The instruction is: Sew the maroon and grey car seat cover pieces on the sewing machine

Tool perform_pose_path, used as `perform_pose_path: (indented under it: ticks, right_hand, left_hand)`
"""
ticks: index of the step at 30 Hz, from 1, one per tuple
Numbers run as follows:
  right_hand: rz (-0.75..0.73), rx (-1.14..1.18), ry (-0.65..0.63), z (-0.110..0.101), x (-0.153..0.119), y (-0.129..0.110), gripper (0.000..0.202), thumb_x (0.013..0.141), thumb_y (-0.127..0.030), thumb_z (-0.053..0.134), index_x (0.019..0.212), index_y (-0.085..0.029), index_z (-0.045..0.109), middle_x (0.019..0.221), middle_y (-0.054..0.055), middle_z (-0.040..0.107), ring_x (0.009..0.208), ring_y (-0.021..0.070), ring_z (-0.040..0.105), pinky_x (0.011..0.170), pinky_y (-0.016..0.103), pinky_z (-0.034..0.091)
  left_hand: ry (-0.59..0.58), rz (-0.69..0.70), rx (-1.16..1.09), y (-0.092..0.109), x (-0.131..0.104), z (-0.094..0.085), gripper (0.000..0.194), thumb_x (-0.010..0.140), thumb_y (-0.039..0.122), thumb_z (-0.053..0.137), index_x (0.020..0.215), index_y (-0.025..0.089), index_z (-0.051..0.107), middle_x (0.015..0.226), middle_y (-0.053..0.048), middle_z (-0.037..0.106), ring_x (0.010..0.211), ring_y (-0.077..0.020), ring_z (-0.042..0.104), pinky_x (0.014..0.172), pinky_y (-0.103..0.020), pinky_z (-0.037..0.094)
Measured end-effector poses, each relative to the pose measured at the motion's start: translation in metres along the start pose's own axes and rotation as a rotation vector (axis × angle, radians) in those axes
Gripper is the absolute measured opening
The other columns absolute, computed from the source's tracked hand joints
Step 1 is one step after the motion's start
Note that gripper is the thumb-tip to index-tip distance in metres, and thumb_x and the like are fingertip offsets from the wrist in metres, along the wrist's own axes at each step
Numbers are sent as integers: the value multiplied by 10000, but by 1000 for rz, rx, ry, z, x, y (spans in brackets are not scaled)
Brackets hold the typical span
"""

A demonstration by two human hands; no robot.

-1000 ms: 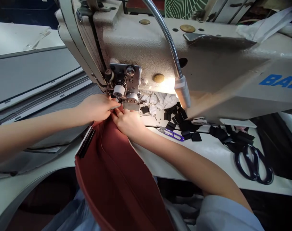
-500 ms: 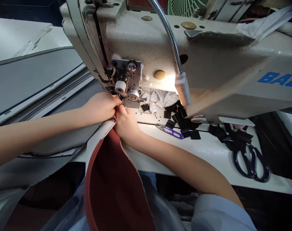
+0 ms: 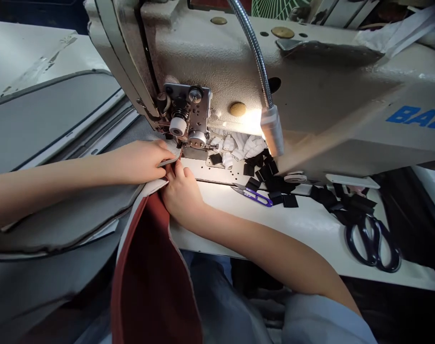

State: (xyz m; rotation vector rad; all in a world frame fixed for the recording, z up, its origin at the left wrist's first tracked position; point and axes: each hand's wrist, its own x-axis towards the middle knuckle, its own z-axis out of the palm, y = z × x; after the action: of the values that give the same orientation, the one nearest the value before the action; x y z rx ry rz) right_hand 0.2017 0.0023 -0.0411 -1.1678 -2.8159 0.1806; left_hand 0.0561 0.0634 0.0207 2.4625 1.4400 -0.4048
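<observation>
Head view: left hand and right hand pinch rust-red fabric edge just near of presser foot; fabric runs near-to-far; left hand nearer foot.

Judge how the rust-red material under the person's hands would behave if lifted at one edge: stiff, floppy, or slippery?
The rust-red material probably bends without collapsing: it hangs off the table edge in one smooth curve. Its pale backing suggests a thick, layered sheet, likely fairly heavy. Both the left hand and right hand press it down, so it may tend to shift.
</observation>
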Motion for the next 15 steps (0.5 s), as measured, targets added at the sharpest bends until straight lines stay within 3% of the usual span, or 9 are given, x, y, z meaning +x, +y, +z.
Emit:
perform_pose_path:
  ticks: [2,6,9,12,15]
  right_hand:
    - [0,9,39,6,3,4,359,997,-177,447,1198,-25,703,1370,269,584,1293,390,467,882,458,466]
    - [-4,39,116,15,11,13,325,989,-155,443,1130,-56,719,1285,241,631,1257,374,480,889,467,468]
    - [5,59,101,14,14,16,322,983,-138,433,1134,-61,707,1310,230,620,1272,369,477,912,464,472]
    - [-13,94,29,3,4,20,290,947,-144,495,1134,-69,704,1434,226,541,1370,390,400,1013,495,435]
    - [-83,213,-61,-13,-19,28,408,841,-105,591,1246,-84,640,1543,198,446,1468,397,286,1095,527,376]
  left_hand:
    - [-34,-37,40,3,4,3,405,818,305,460,1130,243,712,1197,-59,677,990,-266,658,843,-350,504]
    - [41,-84,27,4,11,6,424,810,324,465,1152,246,701,1201,-49,679,1078,-278,643,889,-346,499]
    - [82,-99,-4,3,12,10,504,807,320,442,1248,222,666,1233,-65,666,1135,-279,622,946,-359,489]
    - [117,-35,-59,8,-11,17,621,802,296,410,1390,177,572,1316,-94,620,1203,-276,576,1040,-378,450]
    - [148,7,-13,15,-61,24,732,766,244,408,1489,141,461,1429,-116,541,1291,-294,501,1099,-411,409]
